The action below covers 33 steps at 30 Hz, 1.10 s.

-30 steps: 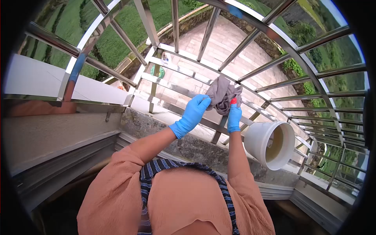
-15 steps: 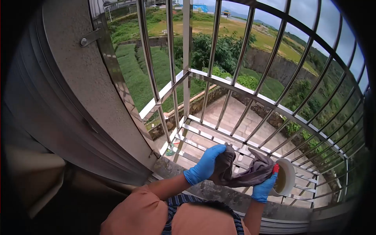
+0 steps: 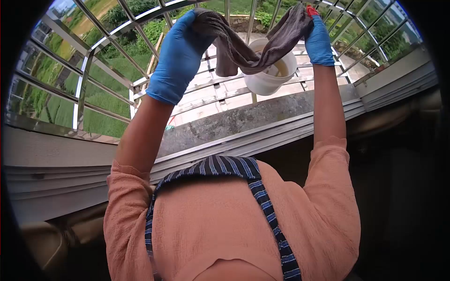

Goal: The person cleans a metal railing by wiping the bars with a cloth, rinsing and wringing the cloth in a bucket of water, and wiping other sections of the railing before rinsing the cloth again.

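Observation:
A grey-brown cloth (image 3: 251,55) hangs in a sagging curve between my two hands. My left hand (image 3: 180,56), in a blue glove, is closed around one end of it. The other end is gripped by my right hand (image 3: 318,42), also blue-gloved, with a patch of red at the fingertips. Behind and below the cloth stands a white bucket (image 3: 268,84) holding murky, yellowish liquid. The cloth hides part of the bucket's rim, and neither hand touches the bucket.
Metal bars (image 3: 105,37) form a cage around the window, with slats underneath. A stone sill (image 3: 225,119) and window track (image 3: 243,147) run between my body and the bucket. Outside lie a paved yard and green plants. A striped apron (image 3: 211,167) covers part of my top.
My view has turned and tilted down toward my body. Both hands have lifted and moved apart, spreading the cloth that was bunched between them. The bucket now appears behind the cloth.

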Each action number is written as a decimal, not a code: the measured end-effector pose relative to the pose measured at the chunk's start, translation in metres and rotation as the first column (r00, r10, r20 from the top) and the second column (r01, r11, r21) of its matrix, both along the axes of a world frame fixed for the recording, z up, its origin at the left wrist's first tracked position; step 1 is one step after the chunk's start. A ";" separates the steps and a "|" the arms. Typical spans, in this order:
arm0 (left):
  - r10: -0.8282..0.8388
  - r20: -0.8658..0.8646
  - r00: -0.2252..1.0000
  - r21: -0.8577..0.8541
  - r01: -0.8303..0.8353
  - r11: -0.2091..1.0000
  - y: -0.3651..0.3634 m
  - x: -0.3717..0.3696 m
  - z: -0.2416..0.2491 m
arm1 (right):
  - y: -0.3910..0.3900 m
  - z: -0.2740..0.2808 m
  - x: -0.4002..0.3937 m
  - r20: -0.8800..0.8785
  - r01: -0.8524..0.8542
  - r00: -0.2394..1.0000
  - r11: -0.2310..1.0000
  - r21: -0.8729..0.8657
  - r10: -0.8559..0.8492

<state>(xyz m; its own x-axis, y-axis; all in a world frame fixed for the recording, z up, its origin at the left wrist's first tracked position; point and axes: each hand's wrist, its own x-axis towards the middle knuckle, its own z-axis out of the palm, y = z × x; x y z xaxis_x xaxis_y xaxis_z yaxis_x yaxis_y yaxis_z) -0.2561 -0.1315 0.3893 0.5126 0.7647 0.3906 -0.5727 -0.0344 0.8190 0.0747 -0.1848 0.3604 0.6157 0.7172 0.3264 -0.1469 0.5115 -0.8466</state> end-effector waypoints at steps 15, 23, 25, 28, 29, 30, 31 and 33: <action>-0.334 0.229 0.914 -0.018 0.347 0.938 -0.012 0.216 0.071 | 0.008 -0.070 0.043 0.359 -0.402 0.539 0.607 -0.685 0.762; 0.059 -0.338 0.939 -0.168 -0.122 0.978 0.062 0.227 -0.066 | 0.047 -0.159 0.094 0.652 0.065 0.581 0.771 -0.634 0.487; -0.052 -0.410 0.911 -0.454 -0.155 0.877 0.065 0.231 -0.105 | 0.064 -0.197 0.091 0.763 0.163 0.418 0.786 -0.597 0.493; -0.244 -0.574 0.781 -0.593 -0.192 0.782 0.066 0.232 -0.160 | 0.066 -0.187 0.083 0.597 0.107 -0.038 0.597 -0.795 0.801; -0.274 -0.611 0.743 -0.644 -0.264 0.718 0.062 0.234 -0.169 | 0.064 -0.187 0.078 0.592 0.119 -0.211 0.622 -0.774 0.778; -0.299 -0.562 0.771 -0.688 -0.236 0.686 0.058 0.234 -0.178 | 0.065 -0.198 0.076 0.538 0.173 -0.371 0.626 -0.761 0.757; -0.321 -0.511 0.797 -0.730 -0.206 0.652 0.054 0.234 -0.184 | 0.066 -0.208 0.073 0.461 0.225 -0.519 0.636 -0.738 0.720; -0.297 -0.600 0.743 -0.711 -0.326 0.623 0.050 0.239 -0.189 | 0.083 -0.266 0.078 0.318 0.276 -0.626 0.584 -0.764 0.712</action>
<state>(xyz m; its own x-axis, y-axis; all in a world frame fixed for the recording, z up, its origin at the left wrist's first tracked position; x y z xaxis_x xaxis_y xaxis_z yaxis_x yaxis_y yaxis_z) -0.0171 -0.0813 0.1999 0.3604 0.6066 -0.7087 0.0653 0.7414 0.6678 0.1529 -0.1020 0.0943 -0.4258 0.7296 -0.5352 0.8506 0.5244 0.0382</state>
